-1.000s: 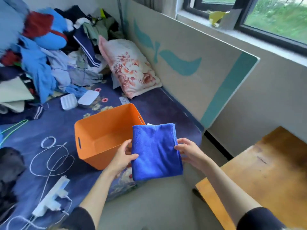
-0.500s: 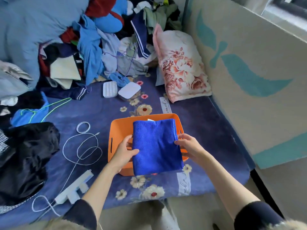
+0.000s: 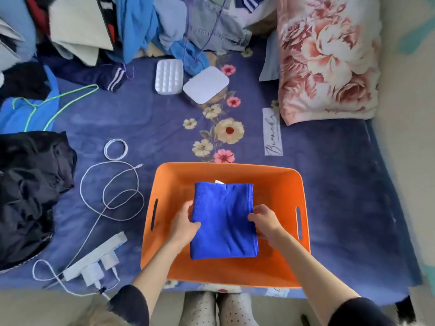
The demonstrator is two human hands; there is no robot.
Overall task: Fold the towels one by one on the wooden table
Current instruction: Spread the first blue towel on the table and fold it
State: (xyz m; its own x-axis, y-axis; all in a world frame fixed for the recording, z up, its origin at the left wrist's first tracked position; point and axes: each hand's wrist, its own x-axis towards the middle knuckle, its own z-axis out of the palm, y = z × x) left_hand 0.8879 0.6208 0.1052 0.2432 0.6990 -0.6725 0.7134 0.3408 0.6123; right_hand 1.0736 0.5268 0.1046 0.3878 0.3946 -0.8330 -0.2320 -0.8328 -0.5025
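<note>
A folded blue towel (image 3: 223, 220) lies flat inside an orange plastic basket (image 3: 277, 271) that stands near the front edge of a blue floral bed. My left hand (image 3: 184, 225) grips the towel's left edge, thumb on top. On the right edge my right hand (image 3: 264, 221) holds it the same way. Both forearms reach down over the basket's near rim. The wooden table is out of view.
White cables and a power strip (image 3: 94, 262) lie left of the basket, beside a black garment (image 3: 30, 191). A heap of clothes (image 3: 131, 24) fills the far side, with two white boxes (image 3: 188, 81) in front. A floral pillow (image 3: 327, 60) is at far right.
I turned from the table side toward the bed. The towel went from hanging in the air beside the basket to lying down inside it, both hands still on it.
</note>
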